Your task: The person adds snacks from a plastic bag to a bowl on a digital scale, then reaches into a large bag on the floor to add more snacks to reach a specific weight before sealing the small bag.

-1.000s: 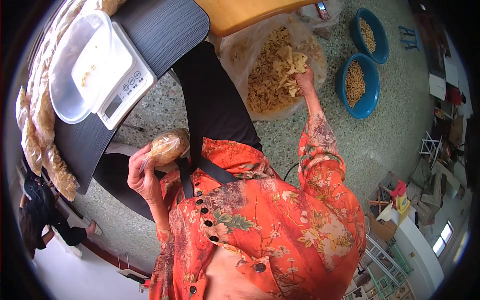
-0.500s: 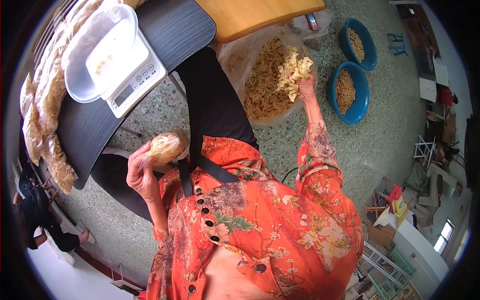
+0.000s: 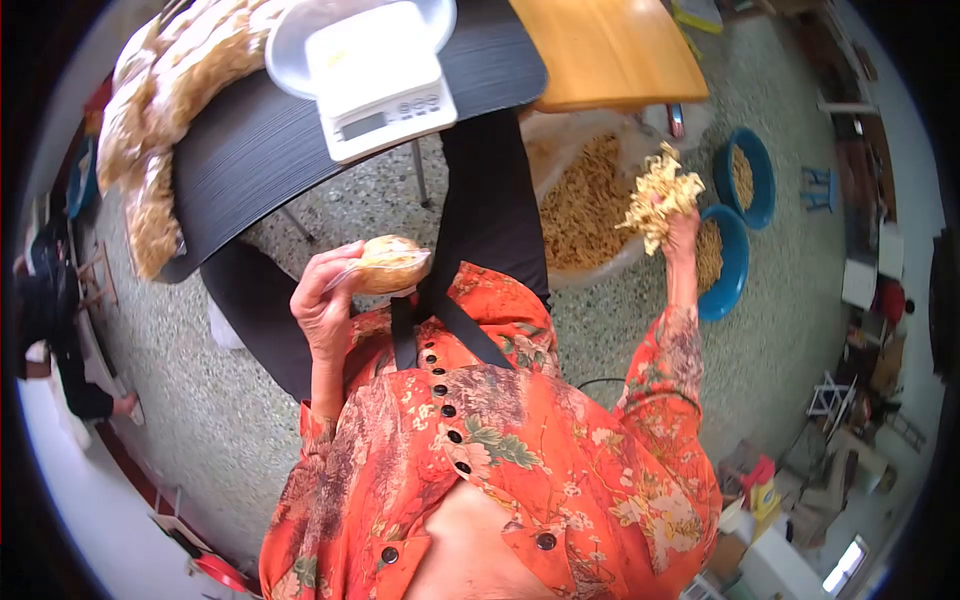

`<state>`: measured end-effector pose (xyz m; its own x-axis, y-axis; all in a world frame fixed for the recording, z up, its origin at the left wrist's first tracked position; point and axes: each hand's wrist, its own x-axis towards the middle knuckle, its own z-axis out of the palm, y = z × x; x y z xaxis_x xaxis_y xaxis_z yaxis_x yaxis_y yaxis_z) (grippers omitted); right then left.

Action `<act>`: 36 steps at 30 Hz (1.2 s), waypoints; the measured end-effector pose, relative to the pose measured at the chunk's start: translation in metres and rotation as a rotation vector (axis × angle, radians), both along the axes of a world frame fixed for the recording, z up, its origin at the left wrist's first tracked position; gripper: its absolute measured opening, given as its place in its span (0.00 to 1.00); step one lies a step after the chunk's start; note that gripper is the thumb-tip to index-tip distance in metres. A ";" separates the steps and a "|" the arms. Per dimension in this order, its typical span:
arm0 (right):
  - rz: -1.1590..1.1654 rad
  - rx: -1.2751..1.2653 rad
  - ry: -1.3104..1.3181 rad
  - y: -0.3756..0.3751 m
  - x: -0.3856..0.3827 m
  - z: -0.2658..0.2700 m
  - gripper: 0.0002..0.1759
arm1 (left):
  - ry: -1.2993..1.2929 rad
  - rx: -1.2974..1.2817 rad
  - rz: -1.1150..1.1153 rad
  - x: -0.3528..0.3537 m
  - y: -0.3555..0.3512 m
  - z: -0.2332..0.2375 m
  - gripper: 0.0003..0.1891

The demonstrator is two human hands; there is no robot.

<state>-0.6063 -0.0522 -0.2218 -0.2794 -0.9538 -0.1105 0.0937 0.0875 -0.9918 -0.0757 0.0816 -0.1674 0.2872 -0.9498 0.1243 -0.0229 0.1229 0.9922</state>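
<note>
My left hand grips a small clear plastic bag filled with pale yellow-brown pieces, held above my lap. My right hand is closed around a large clump of dried yellowish strips, some sticking out past the fingers. The clump is over the right edge of a big clear plastic sack on the floor. Inside that sack lie many similar dried strips. A white digital scale stands on the dark table, with a translucent bowl at its far end.
Filled plastic bags line the left side of the dark table. A wooden table adjoins it. Two blue basins with light sticks stand on the floor at right, near a small blue stool. Another person is at far left.
The view has turned, so the tables and basins appear shifted. My right hand has moved slightly away from the big sack with its clump. The small bag in my left hand lies more level.
</note>
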 end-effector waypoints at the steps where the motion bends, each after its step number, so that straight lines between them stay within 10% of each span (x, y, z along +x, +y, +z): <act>1: 0.005 0.001 0.008 -0.001 -0.002 0.001 0.23 | -0.003 -0.040 -0.019 -0.002 -0.001 -0.002 0.07; 23: 0.243 -0.088 0.131 -0.049 0.071 0.170 0.25 | -0.026 0.002 -0.044 0.009 0.005 -0.074 0.06; 36: 1.097 -0.281 -0.136 -0.167 0.226 0.258 0.30 | 0.120 0.037 0.011 0.008 0.012 -0.078 0.07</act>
